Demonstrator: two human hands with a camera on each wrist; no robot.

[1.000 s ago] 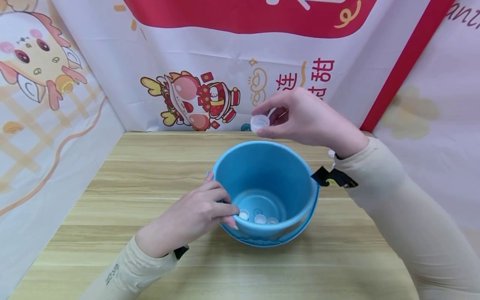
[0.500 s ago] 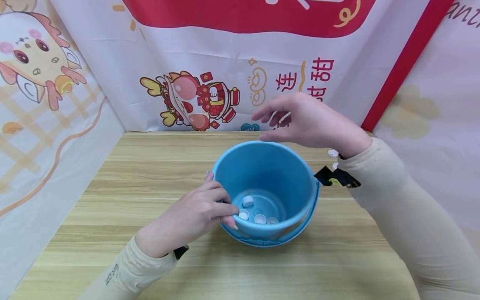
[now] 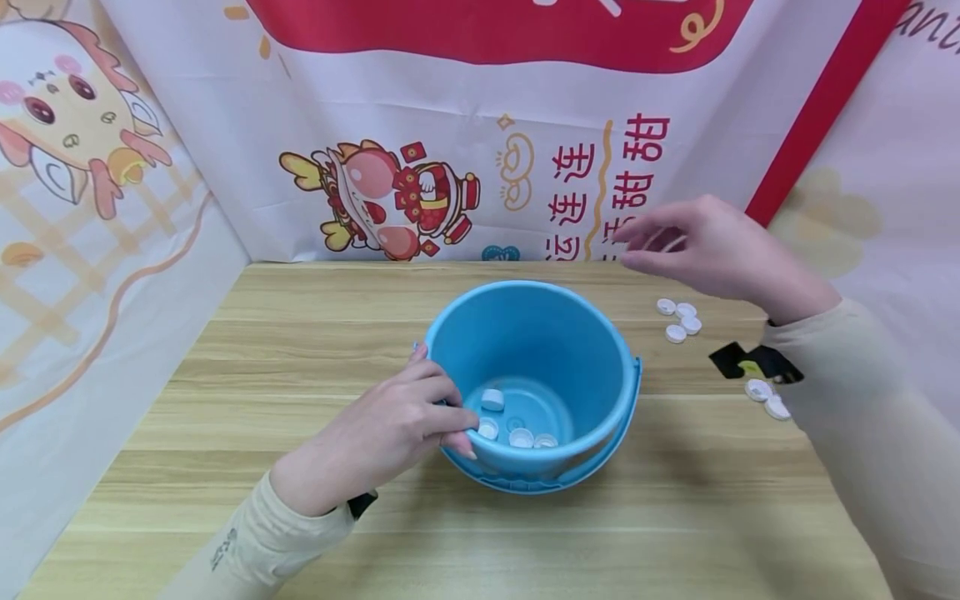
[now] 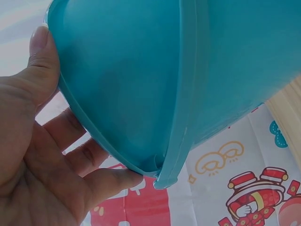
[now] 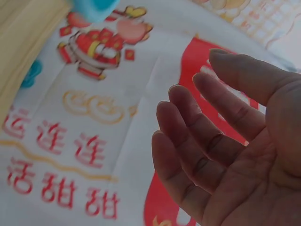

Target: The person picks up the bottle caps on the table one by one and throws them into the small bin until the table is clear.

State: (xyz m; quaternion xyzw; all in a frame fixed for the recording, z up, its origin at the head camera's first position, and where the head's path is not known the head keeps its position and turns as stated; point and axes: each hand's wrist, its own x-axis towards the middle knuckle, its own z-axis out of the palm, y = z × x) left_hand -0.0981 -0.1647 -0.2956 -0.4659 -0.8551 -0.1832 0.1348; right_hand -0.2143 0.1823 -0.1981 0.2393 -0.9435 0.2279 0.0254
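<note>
One counter (image 3: 300, 333): wood-grained surface.
Blue bucket (image 3: 528, 342): standing on the counter.
Left hand (image 3: 393, 417): grip grasping the bucket's rim (image 3: 517, 455).
Right hand (image 3: 701, 250): grip released, fingers loosely bent.
White caps (image 3: 521, 438): four inside the bucket, others right of it.

Head view: from above and behind, faces forward and down, widest; takes in left hand (image 3: 397, 408), right hand (image 3: 705, 250), bucket (image 3: 525, 333), table (image 3: 225, 467), backdrop (image 3: 390, 92). Left wrist view: close-up past left palm onto bucket wall, turned, table at right edge. Right wrist view: close to right palm, faces backdrop, tilted, table upper left. All three share backdrop's cartoon figure (image 3: 393, 200).
</note>
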